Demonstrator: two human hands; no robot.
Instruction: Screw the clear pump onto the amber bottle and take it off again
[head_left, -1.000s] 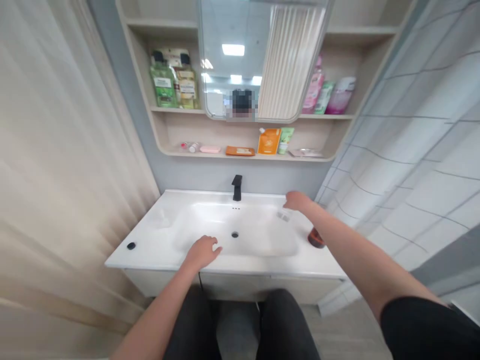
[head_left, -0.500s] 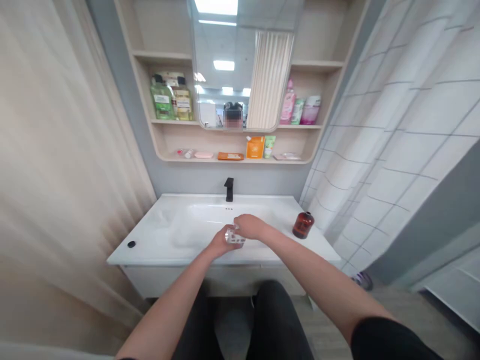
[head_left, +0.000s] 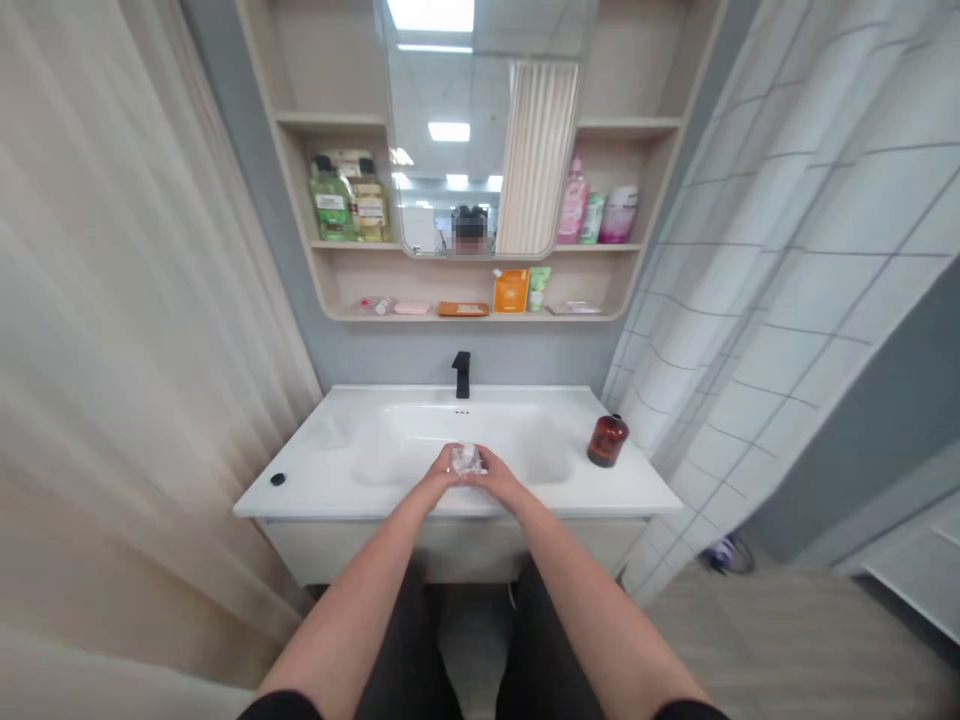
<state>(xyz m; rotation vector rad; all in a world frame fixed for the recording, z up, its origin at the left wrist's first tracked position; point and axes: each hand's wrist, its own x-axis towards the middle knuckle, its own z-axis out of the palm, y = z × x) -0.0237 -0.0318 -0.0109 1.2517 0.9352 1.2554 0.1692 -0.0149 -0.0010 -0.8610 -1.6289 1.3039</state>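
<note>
A small clear container (head_left: 466,460) with whitish bits showing through it is held over the front part of the white sink (head_left: 420,415). My left hand (head_left: 438,472) is closed around its left side, and my right hand (head_left: 498,474) around its right side. The fingertips meet near the underside, where they are partly hidden. Exactly what the container holds is too small to make out. Behind the hands stands a black faucet (head_left: 462,375).
On the counter's right stands a brown bottle (head_left: 607,441); a small black cap (head_left: 278,480) lies at the left. A clear, faint object (head_left: 330,432) rests at the back left. Above are a mirror (head_left: 450,150) and shelves with an orange pouch (head_left: 511,291) and several bottles.
My right hand has come down from the top of the clear container to its right side. Both hands now hold it from opposite sides. The view has shifted slightly.
</note>
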